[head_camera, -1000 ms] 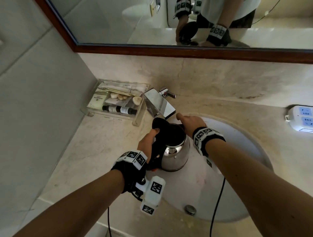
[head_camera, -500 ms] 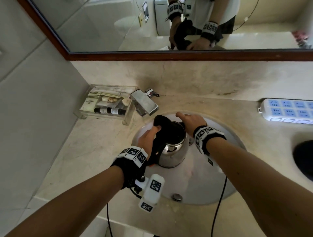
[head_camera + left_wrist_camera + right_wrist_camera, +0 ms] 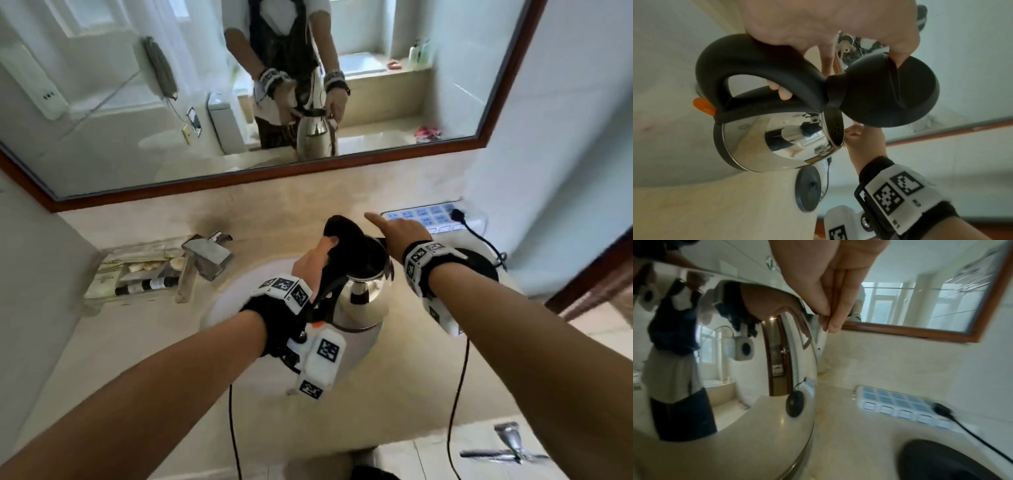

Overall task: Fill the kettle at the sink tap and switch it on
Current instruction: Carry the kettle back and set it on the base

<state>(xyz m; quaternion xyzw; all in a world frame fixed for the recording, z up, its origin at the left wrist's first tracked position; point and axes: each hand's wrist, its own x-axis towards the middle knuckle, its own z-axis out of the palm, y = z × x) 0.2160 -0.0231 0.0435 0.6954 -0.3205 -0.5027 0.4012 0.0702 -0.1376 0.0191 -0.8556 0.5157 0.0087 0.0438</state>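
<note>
Both hands are at the kettle (image 3: 359, 294), which I hold in the air over the sink (image 3: 222, 308), its lid (image 3: 342, 229) flipped open. My left hand (image 3: 313, 262) curls round the black handle (image 3: 756, 65). My right hand (image 3: 399, 231) lies with straight fingers (image 3: 830, 305) by the rim, perhaps touching it; blur hides that. To the right the round base (image 3: 479, 263) sits beside the power strip (image 3: 428, 216), and the tap (image 3: 207, 255) stands left.
</note>
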